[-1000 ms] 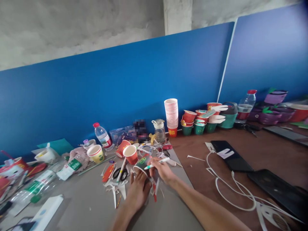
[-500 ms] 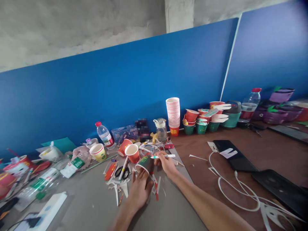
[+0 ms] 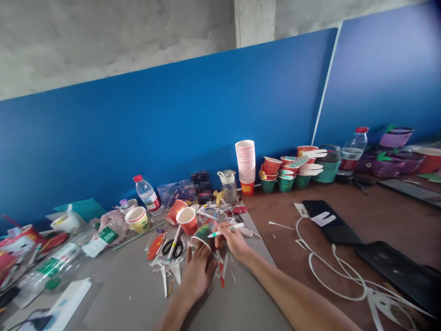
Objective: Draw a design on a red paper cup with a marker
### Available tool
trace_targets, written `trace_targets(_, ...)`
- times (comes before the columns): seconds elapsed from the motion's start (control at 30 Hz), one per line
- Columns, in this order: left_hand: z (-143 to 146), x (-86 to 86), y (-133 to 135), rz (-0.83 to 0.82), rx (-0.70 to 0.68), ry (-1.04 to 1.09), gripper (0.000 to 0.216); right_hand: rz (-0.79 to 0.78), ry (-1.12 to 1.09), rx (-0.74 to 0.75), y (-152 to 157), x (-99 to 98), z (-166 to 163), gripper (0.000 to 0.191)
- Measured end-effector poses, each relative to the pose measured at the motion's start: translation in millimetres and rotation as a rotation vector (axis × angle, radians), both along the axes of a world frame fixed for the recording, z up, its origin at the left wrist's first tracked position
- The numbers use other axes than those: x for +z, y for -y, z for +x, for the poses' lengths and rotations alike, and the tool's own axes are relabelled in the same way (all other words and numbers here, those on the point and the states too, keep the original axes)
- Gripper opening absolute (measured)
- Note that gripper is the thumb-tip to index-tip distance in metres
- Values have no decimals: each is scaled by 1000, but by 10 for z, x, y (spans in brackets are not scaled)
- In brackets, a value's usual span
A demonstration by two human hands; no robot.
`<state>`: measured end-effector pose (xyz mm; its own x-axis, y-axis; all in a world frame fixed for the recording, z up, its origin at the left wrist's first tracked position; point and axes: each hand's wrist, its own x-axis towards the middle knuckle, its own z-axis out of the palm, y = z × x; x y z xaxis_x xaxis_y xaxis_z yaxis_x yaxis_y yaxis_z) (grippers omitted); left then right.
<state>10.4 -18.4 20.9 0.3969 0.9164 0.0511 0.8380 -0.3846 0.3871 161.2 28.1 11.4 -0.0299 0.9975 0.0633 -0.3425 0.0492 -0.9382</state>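
My left hand [image 3: 197, 271] lies on the grey tabletop [image 3: 138, 303], its fingers closed round the rim end of a dark green paper cup [image 3: 202, 233] that lies on its side. My right hand [image 3: 234, 241] pinches a white marker with a green tip [image 3: 225, 230], its tip against the cup's wall. Paper scraps and red and white cut-outs [image 3: 170, 271] are strewn around both hands. Black-handled scissors [image 3: 172, 248] and an upright red cup [image 3: 187, 220] sit just left of the green cup.
A tall stack of cups [image 3: 245, 166], coloured cups [image 3: 282, 177] and water bottles [image 3: 147, 195] line the blue partition. Phones [image 3: 330, 224], a dark tablet [image 3: 403, 276] and a white cable [image 3: 327, 276] lie on the brown table at right. Flattened bottles and boxes clutter the left.
My right hand lifted the marker up off the cup half a second ago, then brought it back down to the cup. The left hand kept its hold.
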Motion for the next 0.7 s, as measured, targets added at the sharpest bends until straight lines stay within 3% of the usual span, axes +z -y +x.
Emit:
trace_targets(0.13,6,22,9,-6,8,4,40,14,1,-141,-16,7,8,24)
trace_targets(0.27,10,35,19,-4,1,-13,35,29,-7,-23,-21,3,18,25)
trace_targets(0.43,9,22,17,-3,12,-18,40,-8,-1,-132,-20,22,27,24)
trace_targets(0.7,1,-1,5,-3,14,0,40,26,1,-94,-11,18,27,19)
